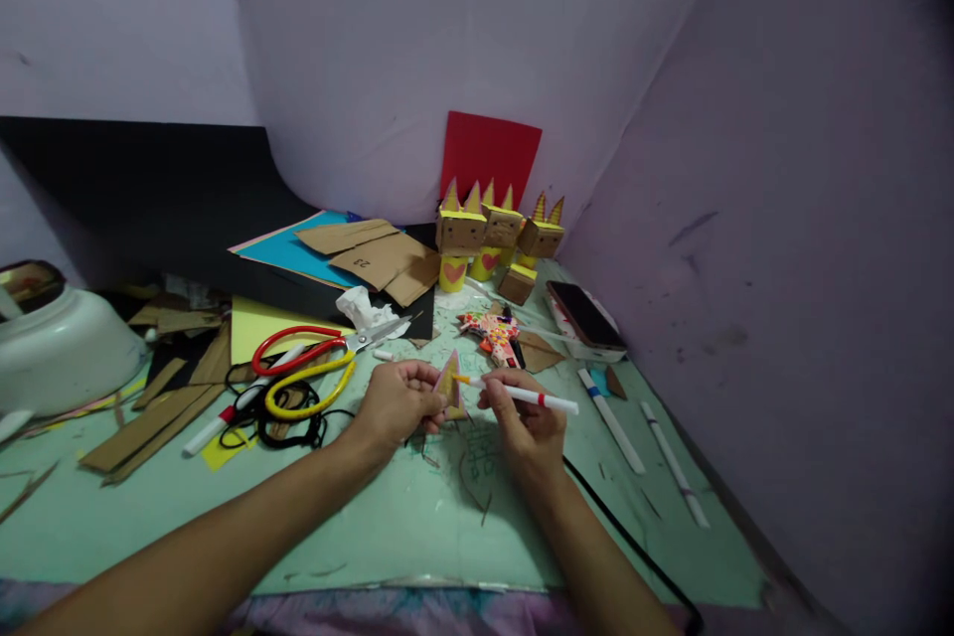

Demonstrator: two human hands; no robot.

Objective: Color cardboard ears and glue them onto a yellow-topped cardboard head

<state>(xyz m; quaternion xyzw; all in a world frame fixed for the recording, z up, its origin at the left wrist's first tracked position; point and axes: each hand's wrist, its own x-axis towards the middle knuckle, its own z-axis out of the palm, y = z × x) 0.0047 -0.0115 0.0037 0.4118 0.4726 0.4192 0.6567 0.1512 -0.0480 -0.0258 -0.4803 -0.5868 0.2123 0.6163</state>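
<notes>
Between thumb and fingers, my left hand (402, 403) holds a small triangular cardboard piece (450, 386) upright, its face yellowish with pinkish edges. My right hand (528, 425) grips a white marker (541, 399) with a red band. The marker's orange-yellow tip points left and meets the face of the triangle. Both hands are over the pale green table (417, 537). Behind them lies a colourful patterned object (492, 330), and farther back stand cardboard figures (460, 234) with pointed horns and yellow bases.
Red-and-yellow scissors (350, 343) lie left, over black cord (294, 427). Cardboard strips (160, 422) and a white appliance (67, 343) are farther left. On the right are a phone (585, 313), two white markers (611, 420) and a black cable (633, 542). A red sheet (490, 154) stands behind.
</notes>
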